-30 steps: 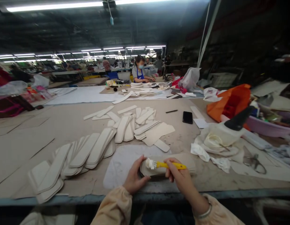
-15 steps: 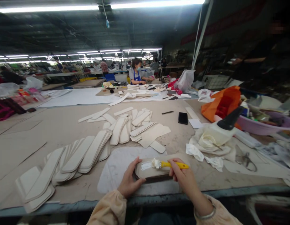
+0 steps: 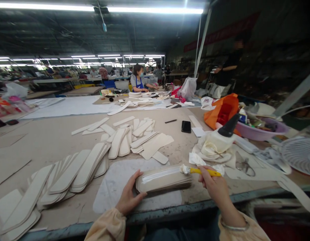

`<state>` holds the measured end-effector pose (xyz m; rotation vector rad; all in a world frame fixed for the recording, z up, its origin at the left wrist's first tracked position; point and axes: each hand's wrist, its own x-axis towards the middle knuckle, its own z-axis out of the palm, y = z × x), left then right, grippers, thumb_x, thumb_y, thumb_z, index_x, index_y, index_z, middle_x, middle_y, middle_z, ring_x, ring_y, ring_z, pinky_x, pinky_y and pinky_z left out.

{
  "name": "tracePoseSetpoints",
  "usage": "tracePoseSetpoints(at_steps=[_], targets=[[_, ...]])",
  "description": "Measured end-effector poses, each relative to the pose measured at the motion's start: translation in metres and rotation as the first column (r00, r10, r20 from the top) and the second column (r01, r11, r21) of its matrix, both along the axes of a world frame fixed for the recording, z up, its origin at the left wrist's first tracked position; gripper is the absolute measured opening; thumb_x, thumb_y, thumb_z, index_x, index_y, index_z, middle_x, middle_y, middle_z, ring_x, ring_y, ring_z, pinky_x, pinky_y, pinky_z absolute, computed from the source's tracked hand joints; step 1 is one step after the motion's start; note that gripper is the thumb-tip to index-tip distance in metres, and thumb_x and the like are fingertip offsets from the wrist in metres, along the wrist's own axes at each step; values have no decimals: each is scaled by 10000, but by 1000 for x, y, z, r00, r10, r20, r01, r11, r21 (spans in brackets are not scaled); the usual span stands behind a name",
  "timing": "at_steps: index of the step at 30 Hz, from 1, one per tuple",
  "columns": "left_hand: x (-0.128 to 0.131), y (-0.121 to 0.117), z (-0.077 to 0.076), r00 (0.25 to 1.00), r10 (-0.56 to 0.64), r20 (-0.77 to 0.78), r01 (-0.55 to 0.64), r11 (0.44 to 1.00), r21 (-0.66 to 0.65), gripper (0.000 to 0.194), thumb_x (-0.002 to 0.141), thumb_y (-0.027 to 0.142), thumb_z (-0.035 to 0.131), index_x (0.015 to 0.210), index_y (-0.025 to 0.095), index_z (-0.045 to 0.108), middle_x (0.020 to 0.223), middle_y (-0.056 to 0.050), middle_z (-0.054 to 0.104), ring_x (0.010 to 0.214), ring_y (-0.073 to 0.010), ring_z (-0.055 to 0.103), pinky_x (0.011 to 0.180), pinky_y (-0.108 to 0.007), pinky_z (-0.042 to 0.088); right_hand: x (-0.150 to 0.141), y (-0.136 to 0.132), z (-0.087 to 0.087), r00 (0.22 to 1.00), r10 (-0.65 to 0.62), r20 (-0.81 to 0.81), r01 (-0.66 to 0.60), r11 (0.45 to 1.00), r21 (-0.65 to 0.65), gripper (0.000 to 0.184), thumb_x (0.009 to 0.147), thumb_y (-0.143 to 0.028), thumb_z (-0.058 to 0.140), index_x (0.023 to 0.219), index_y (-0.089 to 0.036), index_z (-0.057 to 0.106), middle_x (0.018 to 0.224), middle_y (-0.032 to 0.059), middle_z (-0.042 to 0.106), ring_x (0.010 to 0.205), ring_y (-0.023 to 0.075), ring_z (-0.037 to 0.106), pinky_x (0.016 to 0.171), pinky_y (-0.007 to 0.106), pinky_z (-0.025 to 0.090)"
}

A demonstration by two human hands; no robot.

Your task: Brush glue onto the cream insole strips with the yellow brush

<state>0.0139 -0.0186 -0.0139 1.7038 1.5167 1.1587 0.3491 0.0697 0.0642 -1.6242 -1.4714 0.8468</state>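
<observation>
At six o'clock lies a stack of pale panels point(image 3: 163, 180), its top streaked white; the left hand point(image 3: 129, 194) grips its left end, some fingers hidden. At four, the right hand point(image 3: 213, 183) is closed round a yellow brush point(image 3: 195, 170), white paste covering its bristles. A white grille point(image 3: 299, 154) at three is cut off. Smudged beige sheeting point(image 3: 181, 145) covers the table. Beyond, in a dim workshop, a dark-clothed person point(image 3: 227, 68) at two is hard to make out.
</observation>
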Motion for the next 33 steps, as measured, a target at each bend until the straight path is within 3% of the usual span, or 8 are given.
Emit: tracePoseSetpoints(at_steps=[3, 5, 9, 14, 19, 25, 33], targets=[[1, -1, 2, 1000, 4, 8, -4, 1000, 9, 765, 756, 297, 678, 1407, 208, 286, 1378, -115, 473, 1297, -263, 422, 1132, -492, 281, -3, -6, 4, 998, -12, -64, 14, 999, 30, 388, 826, -559, 465, 844, -193, 593, 525, -13, 567, 440, 150, 501, 501, 283, 414], [2, -1, 4, 1000, 1, 16, -2, 1000, 12, 776, 738, 293, 691, 1402, 196, 299, 1371, -120, 481, 1289, -266, 432, 1128, -490, 289, -12, -11, 4, 981, 20, -192, -11, 999, 46, 396, 823, -565, 489, 882, -188, 593, 543, -20, 554, 432, 132, 473, 449, 258, 379], [3, -1, 5, 1000, 1, 27, -1, 1000, 17, 800, 719, 295, 709, 1403, 187, 309, 1366, -126, 487, 1285, -272, 437, 1125, -492, 292, -47, -22, 1, 884, 171, -435, -197, 980, -14, 406, 832, -567, 500, 924, -181, 583, 537, -36, 538, 405, 104, 435, 394, 223, 330], [2, 0, 1, 998, 1, 64, -4, 999, 35, 821, 717, 323, 728, 1412, 208, 306, 1371, -113, 486, 1289, -271, 437, 1127, -482, 297, -96, -32, -1, 821, 282, -497, -358, 932, -62, 395, 833, -563, 499, 879, -178, 573, 510, -46, 546, 378, 84, 429, 391, 200, 323], [3, 0, 2, 996, -5, 85, 2, 1000, 29, 831, 717, 320, 737, 1414, 203, 302, 1370, -123, 486, 1284, -276, 445, 1119, -490, 312, -120, -34, -7, 796, 344, -498, -453, 884, -115, 376, 823, -561, 503, 829, -188, 549, 459, -54, 539, 349, 81, 416, 372, 191, 304], [0, 0, 0, 998, -1, 58, 0, 1000, 21, 796, 735, 319, 717, 1409, 213, 309, 1379, -130, 483, 1296, -283, 434, 1125, -522, 296, -112, -29, -10, 847, 330, -416, -422, 894, -150, 338, 832, -521, 496, 794, -189, 552, 431, -55, 533, 340, 80, 418, 377, 188, 314], [-2, 1, 1, 997, 63, -46, -63, 998, -1, 724, 752, 346, 695, 1387, 236, 364, 1361, -105, 526, 1288, -301, 457, 1096, -543, 339, -53, -14, 0, 928, 190, -319, -244, 960, -140, 290, 833, -464, 491, 751, -197, 566, 425, -51, 532, 349, 97, 437, 403, 210, 344]])
